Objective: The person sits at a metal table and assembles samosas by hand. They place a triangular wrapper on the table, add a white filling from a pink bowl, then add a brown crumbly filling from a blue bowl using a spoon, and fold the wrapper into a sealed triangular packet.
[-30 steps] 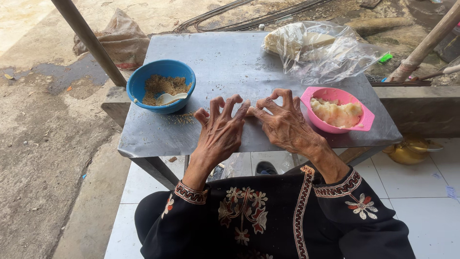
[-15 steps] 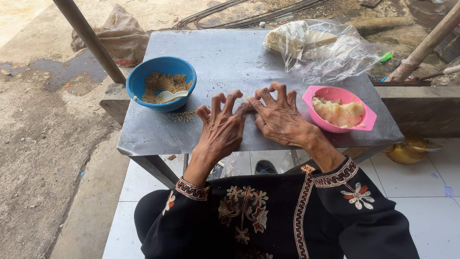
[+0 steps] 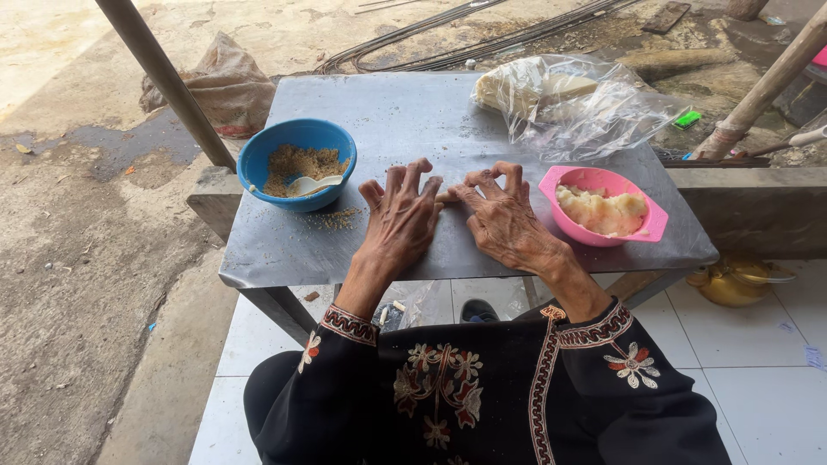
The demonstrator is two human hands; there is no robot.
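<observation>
Dough is the landmark: a small pale dough piece lies on the grey metal counter, mostly hidden, showing only in the gap between the two hands. Its long axis appears to run side to side, across the person's front, though too little shows to be sure. The left hand rests palm down just left of the dough piece, fingers spread and arched, fingertips touching or nearly touching its end; the right hand lies just right of it in the same pose, fingers curled over that end. Neither hand is closed around it; both press flat from above, about equally near. Left of the dough piece, beyond the left hand, stands a blue bowl holding brownish crumbly filling and a pale spoon, with crumbs scattered on the counter beside it. Right of the dough piece, near the right hand, a pink bowl holds pale soft lumps. Beyond the dough piece, at the far right of the counter, lies a clear plastic bag with more pale dough inside
</observation>
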